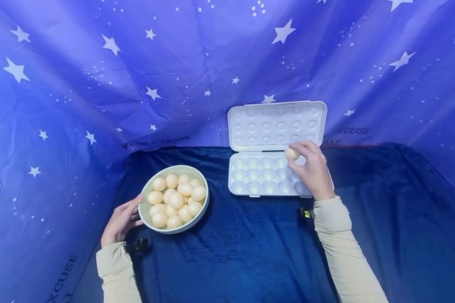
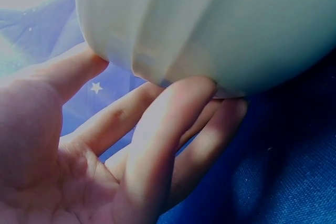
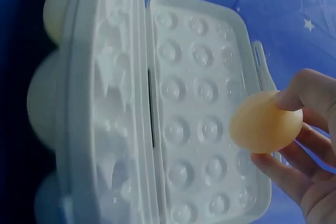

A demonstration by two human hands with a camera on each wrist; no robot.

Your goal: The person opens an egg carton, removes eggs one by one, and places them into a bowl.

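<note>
My left hand [image 1: 121,221] holds the left side of a pale round bowl [image 1: 145,207] heaped with several cream-coloured eggs [image 1: 175,200]. Up close in the left wrist view, thumb and fingertips bear on the lower part of the bowl's ribbed wall [image 2: 210,30]. Over the right part of a white plastic egg carton [image 1: 268,174], my right hand [image 1: 311,168] pinches one egg [image 1: 292,154] between thumb and fingers. The carton's cups visible in the head view hold no eggs; the hand and wrist hide some at the right. Its dimpled lid [image 1: 274,122] stands raised behind.
Dark blue velvety cloth [image 1: 227,252] covers the table. A blue star-printed curtain [image 1: 208,63] hangs close behind the carton and along both sides. Small dark cameras [image 1: 136,245] are strapped at both wrists.
</note>
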